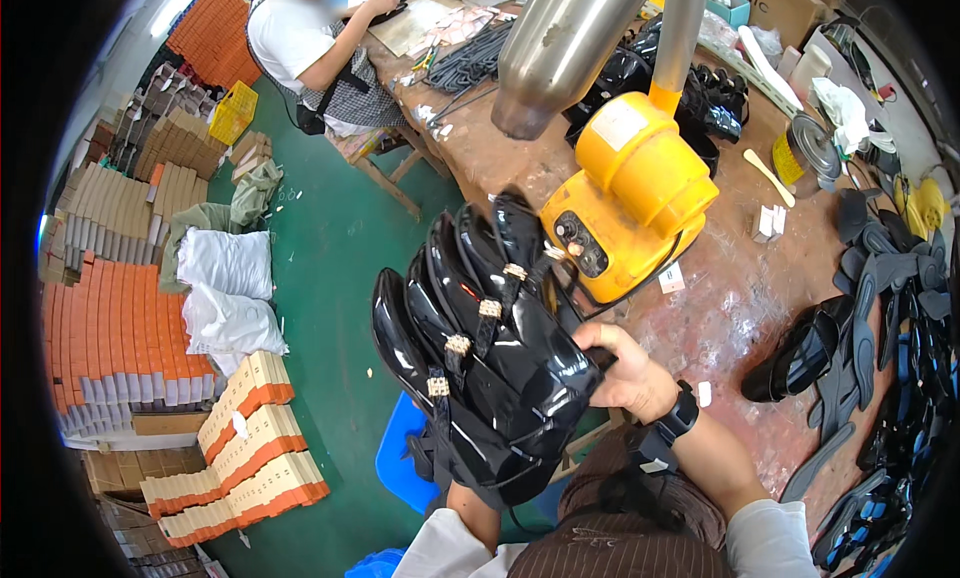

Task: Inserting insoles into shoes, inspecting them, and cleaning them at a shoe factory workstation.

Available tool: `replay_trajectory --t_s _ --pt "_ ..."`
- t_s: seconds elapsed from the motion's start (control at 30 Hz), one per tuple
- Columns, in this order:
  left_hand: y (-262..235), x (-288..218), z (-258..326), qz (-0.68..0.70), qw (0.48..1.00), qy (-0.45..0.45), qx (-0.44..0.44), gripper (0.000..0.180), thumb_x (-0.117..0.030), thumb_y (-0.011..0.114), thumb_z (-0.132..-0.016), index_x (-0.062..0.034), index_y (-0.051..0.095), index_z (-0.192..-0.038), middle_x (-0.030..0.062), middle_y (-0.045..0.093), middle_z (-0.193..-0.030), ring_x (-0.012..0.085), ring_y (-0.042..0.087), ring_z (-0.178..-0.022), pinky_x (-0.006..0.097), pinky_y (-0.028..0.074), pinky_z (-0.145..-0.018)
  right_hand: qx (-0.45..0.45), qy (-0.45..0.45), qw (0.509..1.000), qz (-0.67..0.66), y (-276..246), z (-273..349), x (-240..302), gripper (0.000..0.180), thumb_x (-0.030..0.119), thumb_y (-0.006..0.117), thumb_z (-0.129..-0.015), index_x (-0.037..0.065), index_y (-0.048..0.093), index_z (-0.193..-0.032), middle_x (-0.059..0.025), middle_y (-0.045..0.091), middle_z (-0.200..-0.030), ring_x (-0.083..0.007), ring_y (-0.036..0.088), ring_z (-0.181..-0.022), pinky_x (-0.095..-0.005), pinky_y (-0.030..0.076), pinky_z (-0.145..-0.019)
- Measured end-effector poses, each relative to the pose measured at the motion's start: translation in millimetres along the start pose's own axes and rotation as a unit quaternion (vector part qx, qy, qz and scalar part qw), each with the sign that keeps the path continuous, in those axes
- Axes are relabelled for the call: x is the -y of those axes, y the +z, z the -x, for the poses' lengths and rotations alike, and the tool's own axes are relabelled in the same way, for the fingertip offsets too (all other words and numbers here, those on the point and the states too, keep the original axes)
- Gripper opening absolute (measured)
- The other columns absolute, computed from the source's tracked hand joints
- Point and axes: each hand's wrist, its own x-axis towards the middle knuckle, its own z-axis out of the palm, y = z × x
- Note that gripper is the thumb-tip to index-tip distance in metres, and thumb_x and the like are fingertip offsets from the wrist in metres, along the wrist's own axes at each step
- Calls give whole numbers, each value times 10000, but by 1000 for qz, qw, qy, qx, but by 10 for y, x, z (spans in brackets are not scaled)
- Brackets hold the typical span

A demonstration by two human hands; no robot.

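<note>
Several glossy black shoes [520, 378] are held in a tight row above my lap. Each strap with a sparkling beige buckle lies across a shoe. My right hand [632, 375] is closed on the right side of the bunch, thumb on top. Under the shoes' lower end my left forearm [475, 516] shows, but the hand and its fingers are hidden behind the shoes. Just beyond the row stands a yellow machine [630, 203] with a control panel on the workbench [700, 318], apart from my hands.
A metal duct [565, 53] hangs over the bench. One black shoe [800, 348], grey insoles [860, 348] and a tin can [805, 153] lie right. A co-worker [310, 58] sits far left at the bench. Stacked boxes [120, 328], white sacks [225, 263] and a blue stool [403, 458] stand left.
</note>
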Motion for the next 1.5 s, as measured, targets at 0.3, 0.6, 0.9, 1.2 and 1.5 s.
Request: replay_trajectory --t_s 0.3,0.6,0.9,1.2,1.5 --pt "172 -276 -1035 113 983 123 77 926 -520 733 -823 -25 324 -1489 130 610 -1261 264 601 -1163 384 496 -1002 -161 -159 950 214 -28 136 260 571 498 425 -1025 2 546 -1279 -158 667 -1177 -280 666 -1021 -441 517 -944" --pt "228 -196 -894 130 982 138 24 926 -539 751 -796 -28 367 -1466 125 607 -1276 270 603 -1163 397 501 -1004 -282 -287 890 215 -289 1069 201 250 213 507 -1017 1 592 -1119 -178 685 -1041 -270 674 -967 -400 567 -863" --pt "102 -61 -630 132 982 133 -25 928 -558 770 -768 -32 410 -1442 121 603 -1290 276 605 -1163 410 506 -1006 -337 -361 839 231 -341 1547 226 220 162 548 -996 -23 601 -1102 -193 696 -1011 -266 695 -925 -388 580 -833" --pt "-39 -63 -1038 151 973 170 40 930 -577 788 -740 -35 453 -1418 116 600 -1305 282 607 -1163 424 510 -1008 -333 -403 821 228 -306 1594 237 195 140 524 -1006 -17 605 -1089 -187 709 -982 -248 711 -884 -367 601 -789" --pt "96 -133 -1986 169 946 228 159 933 -596 806 -713 -39 497 -1394 112 597 -1320 288 609 -1163 437 515 -1010 -363 -428 796 229 -290 1736 198 172 141 524 -1002 8 595 -1084 -150 694 -953 -237 699 -864 -363 602 -763"
